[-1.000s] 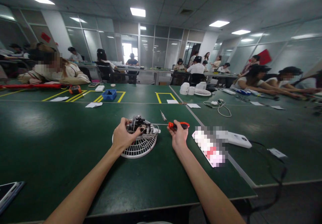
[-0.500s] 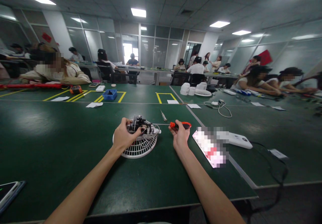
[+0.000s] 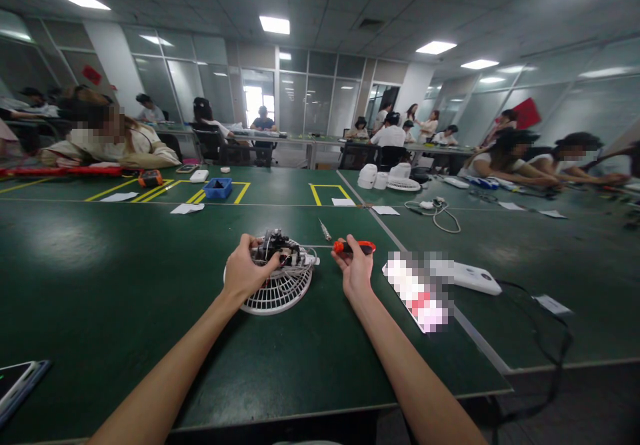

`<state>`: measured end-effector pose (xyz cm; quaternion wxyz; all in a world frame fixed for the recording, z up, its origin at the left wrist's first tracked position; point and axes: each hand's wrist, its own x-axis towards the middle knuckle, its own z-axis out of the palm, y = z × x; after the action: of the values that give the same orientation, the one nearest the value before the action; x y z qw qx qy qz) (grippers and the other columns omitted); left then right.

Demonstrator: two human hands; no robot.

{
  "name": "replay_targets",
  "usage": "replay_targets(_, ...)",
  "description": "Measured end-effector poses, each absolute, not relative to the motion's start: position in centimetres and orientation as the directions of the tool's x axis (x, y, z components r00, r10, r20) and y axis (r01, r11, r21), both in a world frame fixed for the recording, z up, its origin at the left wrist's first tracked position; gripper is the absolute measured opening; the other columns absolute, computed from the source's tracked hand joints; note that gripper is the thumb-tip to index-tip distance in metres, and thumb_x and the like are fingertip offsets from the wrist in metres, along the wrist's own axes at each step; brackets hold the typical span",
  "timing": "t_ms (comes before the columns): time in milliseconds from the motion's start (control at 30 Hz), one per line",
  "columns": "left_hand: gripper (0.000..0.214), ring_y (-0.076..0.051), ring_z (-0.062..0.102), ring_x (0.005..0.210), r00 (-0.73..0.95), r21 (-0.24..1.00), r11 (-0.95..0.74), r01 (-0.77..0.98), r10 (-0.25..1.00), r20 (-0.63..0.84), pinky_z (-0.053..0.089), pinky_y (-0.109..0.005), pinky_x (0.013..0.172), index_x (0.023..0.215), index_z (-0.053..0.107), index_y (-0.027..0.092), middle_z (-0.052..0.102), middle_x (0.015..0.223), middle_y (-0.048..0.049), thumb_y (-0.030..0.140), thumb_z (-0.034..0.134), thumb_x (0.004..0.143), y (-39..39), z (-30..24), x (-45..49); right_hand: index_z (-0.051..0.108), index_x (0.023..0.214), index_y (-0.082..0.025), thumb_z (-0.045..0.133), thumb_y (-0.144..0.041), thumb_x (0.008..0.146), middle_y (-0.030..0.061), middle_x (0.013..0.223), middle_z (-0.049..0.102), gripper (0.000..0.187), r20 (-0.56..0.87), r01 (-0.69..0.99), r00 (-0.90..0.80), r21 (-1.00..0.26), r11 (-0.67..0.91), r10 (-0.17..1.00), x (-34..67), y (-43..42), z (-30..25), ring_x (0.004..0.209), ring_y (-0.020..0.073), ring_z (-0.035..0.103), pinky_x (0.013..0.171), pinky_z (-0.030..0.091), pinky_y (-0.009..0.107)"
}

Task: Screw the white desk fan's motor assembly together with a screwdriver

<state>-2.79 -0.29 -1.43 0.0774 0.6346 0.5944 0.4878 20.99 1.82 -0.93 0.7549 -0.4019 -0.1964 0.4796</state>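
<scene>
Head view, green work table (image 3: 125,285). Left hand (image 3: 243,273): closed over the dark motor assembly (image 3: 278,249), pinning it on the white fan grille (image 3: 277,289), which lies flat at table centre, apparently to steady the part for tool work. Right hand (image 3: 357,270): wrapped round the red-handled screwdriver (image 3: 354,247), shaft lying level and aimed at the assembly's right side, tip just beside it; contact cannot be told. Hands apart, either side of the assembly. Nearby: second small screwdriver (image 3: 325,229) behind; white box (image 3: 474,278) to the right; blue tray (image 3: 218,187) further back; phone (image 3: 17,381) at near left edge. Other people sit at far tables.
</scene>
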Motion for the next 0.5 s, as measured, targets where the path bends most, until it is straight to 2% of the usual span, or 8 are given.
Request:
replay_targets(100,0.043,-0.023,0.069,0.081,-0.183,0.676,-0.283,0.681,0.827,0.531,0.054,-0.037,0.076,0.092,0.05,0.025,0.071,0.093,-0.0045,0.059,0.072,0.076,-0.24,-1.56,-2.86,0.047,0.09,-0.026,0.078,-0.032,0.07,-0.0038,0.084,0.075,0.038,-0.095,-0.6,0.449,-0.769,0.221,0.888,21.22,1.86,-0.97,0.07,0.0145,0.072,0.066,0.065,0.03)
replay_targets(233,0.047,-0.023,0.069,0.08,-0.201,0.682,-0.271,0.679,0.825,0.528,0.054,-0.037,0.075,0.09,0.049,0.025,0.071,0.091,-0.0036,0.062,0.074,0.074,-0.33,-1.49,-2.81,0.048,0.085,-0.024,0.067,-0.018,0.065,-0.0035,0.085,0.075,0.028,-0.097,-0.606,0.48,-0.755,0.249,0.872,21.31,1.93,-0.9,0.072,0.013,0.071,0.071,0.064,0.028)
replay_targets(333,0.051,-0.023,0.069,0.079,-0.222,0.692,-0.255,0.675,0.824,0.521,0.053,-0.037,0.076,0.089,0.049,0.025,0.072,0.092,-0.0037,0.066,0.076,0.072,-0.41,-1.32,-2.68,0.05,0.089,-0.024,0.069,-0.018,0.065,-0.0037,0.078,0.074,0.031,-0.109,-0.596,0.491,-0.766,0.242,0.865,21.18,1.89,-0.78,0.069,0.014,0.072,0.068,0.063,0.027)
replay_targets(500,0.054,-0.023,0.07,0.08,-0.228,0.693,-0.251,0.675,0.823,0.52,0.054,-0.037,0.077,0.088,0.048,0.025,0.073,0.092,-0.0039,0.068,0.076,0.071,-0.42,-1.24,-2.58,0.048,0.094,-0.026,0.087,-0.028,0.063,-0.0071,0.07,0.07,0.05,-0.088,-0.55,0.52,-0.795,0.255,0.849,20.94,1.85,-0.89,0.061,0.014,0.071,0.056,0.058,0.022)
